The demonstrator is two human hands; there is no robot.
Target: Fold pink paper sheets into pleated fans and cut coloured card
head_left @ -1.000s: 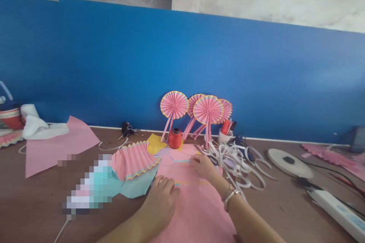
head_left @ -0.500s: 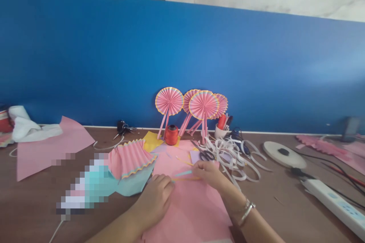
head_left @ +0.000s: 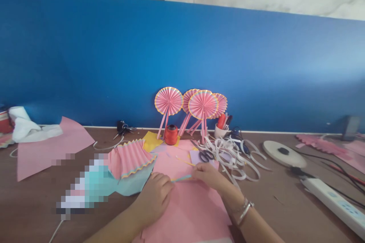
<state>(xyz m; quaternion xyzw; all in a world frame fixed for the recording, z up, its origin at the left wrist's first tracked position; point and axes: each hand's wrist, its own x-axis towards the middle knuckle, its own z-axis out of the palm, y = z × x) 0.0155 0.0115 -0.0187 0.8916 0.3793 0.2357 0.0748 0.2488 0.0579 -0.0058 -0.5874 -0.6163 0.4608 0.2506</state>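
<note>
A large pink paper sheet (head_left: pixel 191 212) lies in front of me. Along its far edge runs a narrow light-blue paper strip (head_left: pixel 183 178), with a thin line of yellow beside it. My right hand (head_left: pixel 207 174) pinches the strip's right end, thumb and fingers pressed together. At the left end, my left hand (head_left: pixel 157 193) has its fingers curled down on the sheet's edge; the fingertips are hidden. Black-handled scissors (head_left: pixel 206 155) lie just beyond my right hand. Left of my left hand, a pleated pink paper piece (head_left: pixel 131 159) with a yellow-and-blue edge rests on light-blue paper (head_left: pixel 135 186).
Several round pink paper fans (head_left: pixel 169 101) lean against the blue panel (head_left: pixel 114 57). Before them stands a red thread spool (head_left: pixel 171 135). Curled white strips (head_left: pixel 230 155) lie to the right, then a pale round disc (head_left: pixel 281 153) and a power strip (head_left: pixel 336 201).
The blue strip has shifted slightly nearer, against the pink sheet's far edge, and its yellow line shows less. My left hand has moved a little to the left; my right hand is almost unmoved.
</note>
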